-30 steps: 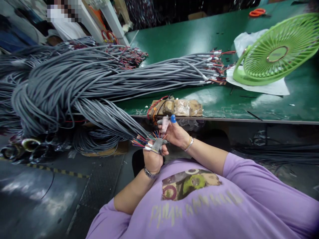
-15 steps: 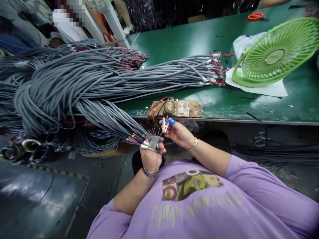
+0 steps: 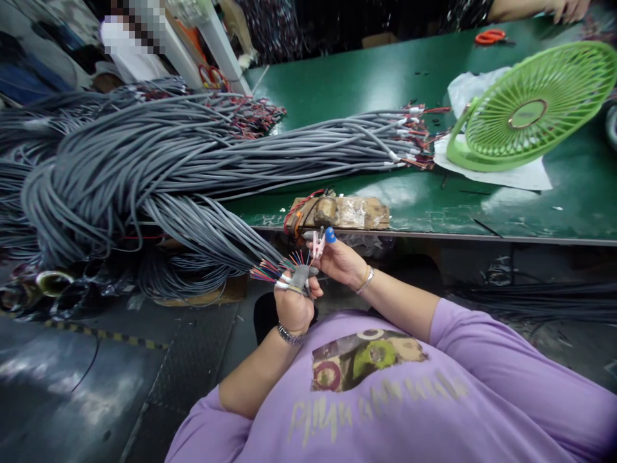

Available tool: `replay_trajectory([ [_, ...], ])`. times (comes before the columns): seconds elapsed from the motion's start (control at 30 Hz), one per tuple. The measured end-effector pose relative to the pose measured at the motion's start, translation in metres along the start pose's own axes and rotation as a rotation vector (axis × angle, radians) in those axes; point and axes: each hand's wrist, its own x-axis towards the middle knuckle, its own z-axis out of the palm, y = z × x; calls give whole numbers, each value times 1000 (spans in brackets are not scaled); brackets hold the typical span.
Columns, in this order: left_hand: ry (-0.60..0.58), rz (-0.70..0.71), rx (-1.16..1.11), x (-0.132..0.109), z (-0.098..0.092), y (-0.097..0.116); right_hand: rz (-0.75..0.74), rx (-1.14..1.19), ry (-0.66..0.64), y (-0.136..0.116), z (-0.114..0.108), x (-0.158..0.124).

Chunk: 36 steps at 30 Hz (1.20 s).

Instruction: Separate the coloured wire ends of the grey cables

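Head view: I'm seeing the left hand [image 3: 294, 311] gripping cables [image 3: 219, 222], the right hand [image 3: 344, 263] pinching a pink clip [image 3: 318, 246]; exposed wires [image 3: 265, 271] are seemingly awaiting work.

Over to the purple shirt [image 3: 409, 440], and there's a sweep of pale, looping lettering [image 3: 371, 402] across its front, just below a printed picture [image 3: 369, 360], but the script is too smeared to read! Up on the green fan [image 3: 569, 96], the hub [image 3: 527, 114] is too small to make out any mark. Down on the floor, a yellow-and-black striped band [image 3: 106, 334], wordless. Not one word legible!
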Motion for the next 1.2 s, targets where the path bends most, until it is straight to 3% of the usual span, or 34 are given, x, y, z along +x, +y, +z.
replay_trajectory([
  [0.33,7,-42,51,-1,0,-2,-9,20,22,-2,5,-2],
  [0.63,-32,-33,56,-6,-9,-3,16,89,-24,-2,-9,-11],
  [0.87,-121,-45,70,-5,-20,-11,-5,57,-22,-7,-23,-20],
  [1.07,-244,-91,46,-1,-18,-12,5,58,-19,-12,-32,-26],
  [1.2,-294,-85,-5,3,-16,-12,-8,-66,4,-15,-37,-31],
])
